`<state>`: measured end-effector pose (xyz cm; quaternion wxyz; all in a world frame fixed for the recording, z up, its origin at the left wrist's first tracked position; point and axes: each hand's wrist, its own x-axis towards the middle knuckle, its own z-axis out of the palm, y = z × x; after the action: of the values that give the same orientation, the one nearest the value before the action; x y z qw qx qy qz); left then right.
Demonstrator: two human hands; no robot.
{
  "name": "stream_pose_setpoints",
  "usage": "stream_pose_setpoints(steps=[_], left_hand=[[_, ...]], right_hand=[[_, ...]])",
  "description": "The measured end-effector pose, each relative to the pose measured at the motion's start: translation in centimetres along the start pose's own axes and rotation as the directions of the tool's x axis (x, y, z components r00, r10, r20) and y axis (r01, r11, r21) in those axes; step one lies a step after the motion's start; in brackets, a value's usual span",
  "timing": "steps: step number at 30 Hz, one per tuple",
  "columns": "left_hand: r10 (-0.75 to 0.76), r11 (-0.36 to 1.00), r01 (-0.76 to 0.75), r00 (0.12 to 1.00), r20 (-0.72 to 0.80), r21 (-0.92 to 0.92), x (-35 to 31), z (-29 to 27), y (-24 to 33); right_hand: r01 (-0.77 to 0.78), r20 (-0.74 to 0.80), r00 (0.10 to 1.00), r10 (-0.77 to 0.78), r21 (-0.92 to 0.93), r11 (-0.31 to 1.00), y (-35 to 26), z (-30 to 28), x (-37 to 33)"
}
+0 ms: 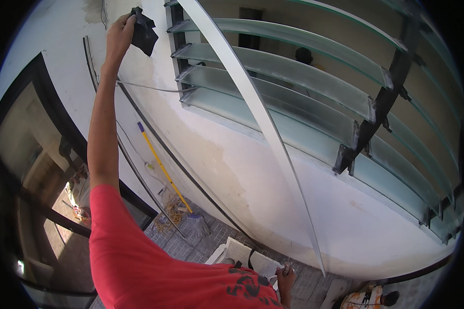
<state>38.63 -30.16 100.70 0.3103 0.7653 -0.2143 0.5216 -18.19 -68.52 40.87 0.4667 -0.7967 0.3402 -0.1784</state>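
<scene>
My left hand (120, 32) is raised high on a stretched arm, close to the white wall left of the louvred window. Its fingers are closed on a crumpled black cloth (144, 34), which hangs down on the right side of the hand. Low down beside my red shirt, my right hand (286, 278) is curled, with something small and dark at its fingers that I cannot make out. Glass louvres (278, 67) in a dark frame (379, 110) lie to the right of the raised hand.
A long white strip (252, 100) leans across the window. Dark strips (165, 144) stand along the wall near a yellow-handled broom (162, 167) and a tangled cord (171, 213). A dark-framed glass door (36, 149) is at left. Another person (366, 297) is low at the bottom right.
</scene>
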Motion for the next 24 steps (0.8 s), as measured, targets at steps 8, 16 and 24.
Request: stream_pose_setpoints(steps=[8,16,24], left_hand=[[0.03,0.978,-0.114,0.906,0.422,0.176,-0.8,8.6,2.0],[0.34,0.919,-0.391,0.711,0.615,-0.056,6.0,14.4,-2.2],[0.065,0.993,-0.1,0.903,0.425,0.06,0.1,9.4,2.3]], right_hand=[[-0.131,-0.039,0.991,0.131,0.008,0.991,2.1,1.9,-3.2],[-0.13,-0.023,0.991,0.131,0.037,0.991,3.4,3.5,-3.0],[-0.176,-0.07,0.98,0.184,0.11,0.978,-0.4,2.8,-3.1]])
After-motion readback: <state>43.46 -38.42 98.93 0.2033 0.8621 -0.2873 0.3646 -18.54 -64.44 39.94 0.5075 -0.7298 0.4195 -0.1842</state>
